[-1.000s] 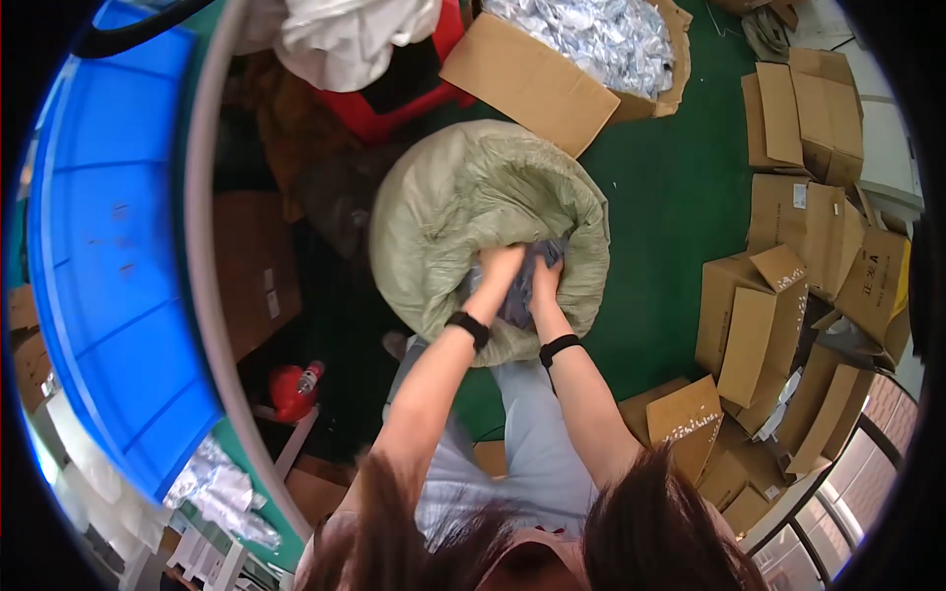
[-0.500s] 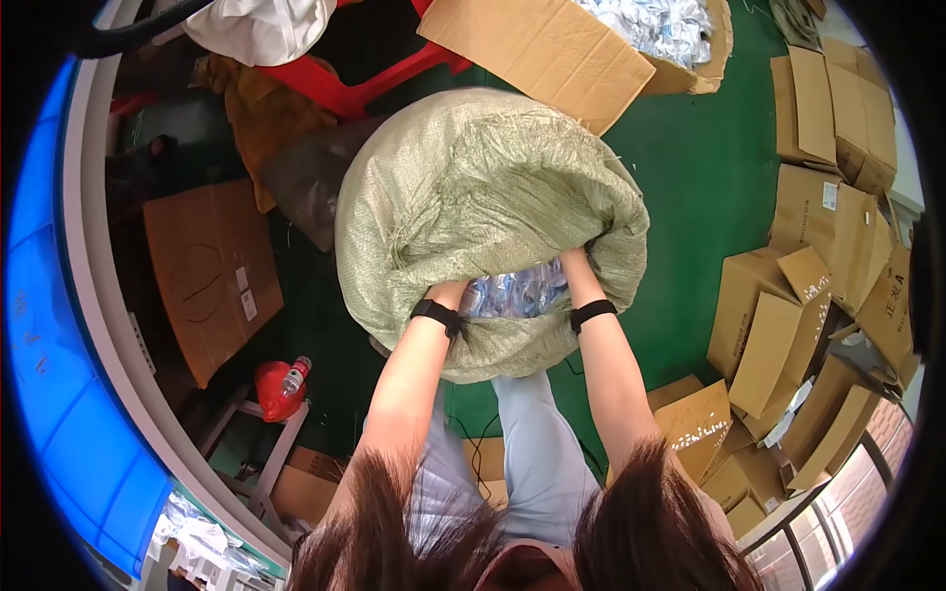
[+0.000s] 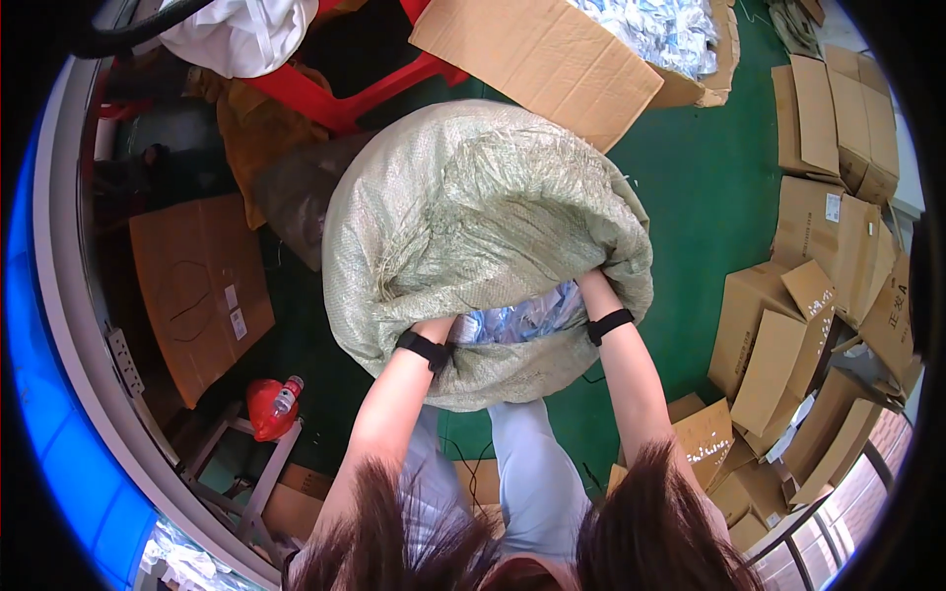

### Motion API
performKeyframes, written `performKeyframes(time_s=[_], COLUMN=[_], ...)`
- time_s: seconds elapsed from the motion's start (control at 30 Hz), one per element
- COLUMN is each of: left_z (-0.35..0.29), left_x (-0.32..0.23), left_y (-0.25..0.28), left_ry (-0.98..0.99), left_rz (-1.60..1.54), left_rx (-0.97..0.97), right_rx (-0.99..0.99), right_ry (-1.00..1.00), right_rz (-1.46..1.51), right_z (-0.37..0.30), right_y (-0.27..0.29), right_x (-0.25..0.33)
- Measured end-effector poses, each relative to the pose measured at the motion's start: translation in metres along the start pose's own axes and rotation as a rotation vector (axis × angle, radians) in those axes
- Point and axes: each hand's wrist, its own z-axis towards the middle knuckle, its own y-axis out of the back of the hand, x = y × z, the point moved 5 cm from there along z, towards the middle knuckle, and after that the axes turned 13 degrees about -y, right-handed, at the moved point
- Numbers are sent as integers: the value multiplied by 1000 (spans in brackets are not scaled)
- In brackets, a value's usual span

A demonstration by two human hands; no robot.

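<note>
- Since a second ago the green woven sack [image 3: 483, 227] has come up from lower in the frame to fill its centre, and my two hands, then bunched together at its mouth, have spread to either side of the opening.
- My left hand [image 3: 440, 333] is tucked under the rolled rim at lower centre-left; only the wrist with its black band shows, so I cannot tell how the fingers are set.
- My right hand [image 3: 591, 294] is likewise buried at the rim at centre-right, grip hidden.
- Between the wrists the mouth shows small clear plastic packets [image 3: 522, 320].
- Handling, as I judge it: soft, baggy cloth that sags and folds; well stuffed, so bulky, perhaps heavy; the weave is rough, not slippery. The doubled rim on both sides looks like the firmest hold.
- Surroundings: a big cardboard box [image 3: 537, 44] at top centre, folded cartons [image 3: 778, 345] at right, green floor [image 3: 709, 187], a red stool [image 3: 345, 98] at upper left.
</note>
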Motion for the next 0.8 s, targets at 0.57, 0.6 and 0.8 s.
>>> performKeyframes(time_s=[0.57, 0.6, 0.8], left_z=[21, 23, 29], left_x=[-50, -64, -138], left_y=[-38, -30, 59], left_ry=[258, 258, 252], left_rz=[266, 272, -308], left_rx=[634, 681, 66], right_rx=[343, 324, -48], right_ry=[8, 14, 107], right_rz=[291, 294, 91], right_z=[-37, -42, -84], right_y=[-49, -48, -77], right_x=[-29, -30, -28])
